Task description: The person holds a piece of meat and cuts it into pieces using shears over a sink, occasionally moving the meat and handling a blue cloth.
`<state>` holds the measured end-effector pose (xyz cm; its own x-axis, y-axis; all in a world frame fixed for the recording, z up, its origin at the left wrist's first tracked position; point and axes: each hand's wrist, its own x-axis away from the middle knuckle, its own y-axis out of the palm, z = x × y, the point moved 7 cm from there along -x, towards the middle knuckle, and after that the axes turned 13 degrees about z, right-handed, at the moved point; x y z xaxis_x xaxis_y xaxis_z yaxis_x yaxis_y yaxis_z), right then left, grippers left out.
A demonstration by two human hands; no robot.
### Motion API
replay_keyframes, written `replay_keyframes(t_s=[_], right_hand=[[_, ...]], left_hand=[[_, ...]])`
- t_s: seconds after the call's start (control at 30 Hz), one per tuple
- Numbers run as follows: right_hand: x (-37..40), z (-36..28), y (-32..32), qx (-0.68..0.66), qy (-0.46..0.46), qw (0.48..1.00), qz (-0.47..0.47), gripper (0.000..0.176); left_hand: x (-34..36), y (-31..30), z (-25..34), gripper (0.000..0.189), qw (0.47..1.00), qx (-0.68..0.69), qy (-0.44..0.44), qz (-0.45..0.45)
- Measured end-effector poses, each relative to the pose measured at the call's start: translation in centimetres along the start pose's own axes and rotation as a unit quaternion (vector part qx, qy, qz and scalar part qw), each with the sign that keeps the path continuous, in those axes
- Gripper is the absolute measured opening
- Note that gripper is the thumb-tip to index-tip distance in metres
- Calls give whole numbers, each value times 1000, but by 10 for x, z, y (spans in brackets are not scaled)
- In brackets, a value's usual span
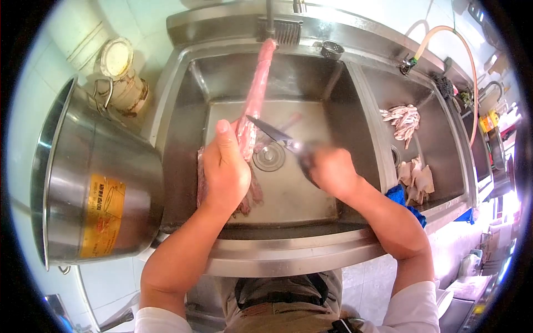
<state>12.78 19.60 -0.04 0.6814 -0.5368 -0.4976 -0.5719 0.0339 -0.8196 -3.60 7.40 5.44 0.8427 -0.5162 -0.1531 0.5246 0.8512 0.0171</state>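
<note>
A long, pink, tube-like piece of raw meat (254,100) stretches up the sink, its upper end right at the tap pipe (270,19). My left hand (226,166) is closed around its lower part, thumb pointing up. Darker, ragged ends of meat (255,191) hang below and beside that hand. In my right hand (333,169), slightly blurred, is a pair of scissors (272,132) with dark handles. Their blade tip overlaps the meat just above my left hand. Beneath lies the sink's round drain (269,157).
The steel sink (363,111) has a second basin (438,139) on the right, holding a pile of pale chicken feet (402,121) and some pale meat pieces (415,178). A blue cloth (405,204) lies over the front edge. A large steel pot (130,194) stands close on the left.
</note>
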Motion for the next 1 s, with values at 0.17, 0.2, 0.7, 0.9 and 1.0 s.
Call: replay_keyframes(t_s=[0.17,0.2,0.7,0.9,1.0], right_hand=[[5,8,10,-132,68,988,-45,19],[4,6,9,-127,67,988,-57,19],[1,5,1,6,21,1000,-13,18],[3,12,6,-149,94,982,-70,12],[4,12,4,-128,106,982,-84,21]], left_hand=[[-1,3,-6,63,999,34,-23,-28],[0,4,-6,63,999,33,-33,-24],[-1,7,-9,56,996,89,7,1],[3,14,-19,31,972,95,-187,-106],[4,16,-21,32,985,75,-133,-80]])
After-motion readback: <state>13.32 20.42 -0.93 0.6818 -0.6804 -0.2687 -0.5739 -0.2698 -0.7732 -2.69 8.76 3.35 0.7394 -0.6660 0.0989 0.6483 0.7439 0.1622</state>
